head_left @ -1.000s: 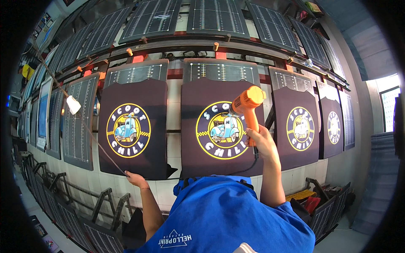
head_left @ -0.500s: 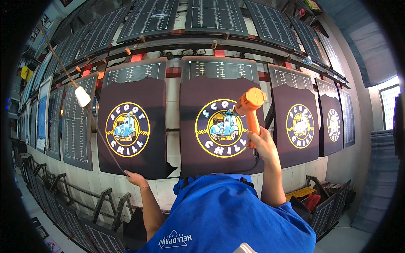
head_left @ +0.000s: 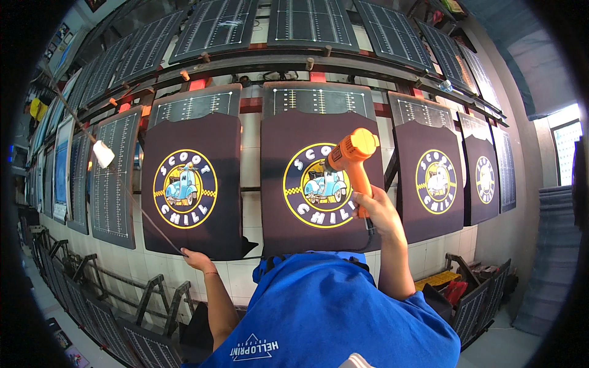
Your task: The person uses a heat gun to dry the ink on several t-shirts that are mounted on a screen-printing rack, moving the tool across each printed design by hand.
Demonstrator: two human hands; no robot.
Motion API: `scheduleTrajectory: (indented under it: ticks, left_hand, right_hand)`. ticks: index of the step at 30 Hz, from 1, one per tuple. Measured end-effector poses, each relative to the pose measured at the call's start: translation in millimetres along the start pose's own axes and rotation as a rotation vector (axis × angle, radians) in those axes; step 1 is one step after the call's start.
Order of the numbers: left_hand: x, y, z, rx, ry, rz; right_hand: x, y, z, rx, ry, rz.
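My right hand grips the orange heat gun, its nozzle now shifted slightly left over the round print on the dark shirt, so any heat should fall nearer the scooter; my left hand holds the cord, the exact pinch unclear.

Watching from my remote station, I noted a pale tiled floor under the rows. Far side: dark ruled boards lined up beyond a long black rail. Right: grey wall, a window bright with white light, a grey-blue curtain hanging nearby. Lower left, dark metal frames stood.
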State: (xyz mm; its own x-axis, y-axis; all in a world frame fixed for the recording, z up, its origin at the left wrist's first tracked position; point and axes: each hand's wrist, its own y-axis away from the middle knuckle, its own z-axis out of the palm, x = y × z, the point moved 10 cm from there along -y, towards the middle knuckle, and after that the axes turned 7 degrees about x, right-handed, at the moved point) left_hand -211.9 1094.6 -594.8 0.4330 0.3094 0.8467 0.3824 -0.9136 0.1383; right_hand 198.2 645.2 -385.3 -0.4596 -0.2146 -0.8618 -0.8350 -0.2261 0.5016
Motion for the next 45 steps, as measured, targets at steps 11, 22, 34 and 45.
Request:
scheduleTrajectory:
  ticks: [11, 22, 34, 45]
  left_hand:
    - [-10, -8, 1, 0.017, -0.026, 0.008]
    - [-8, -3, 4, -0.017, 0.028, -0.039]
    - [-15, -15, 7, -0.034, 0.073, -0.025]
    - [-11, -13, 3, -0.06, -0.055, -0.023]
  right_hand:
    - [4, 3, -5, 0.007, 0.143, -0.066]
    - [2, 24, -13, 0.023, 0.086, -0.045]
    - [17, 43, -23, -0.023, -0.009, 0.082]
    - [27, 63, -17, -0.053, 0.032, 0.08]
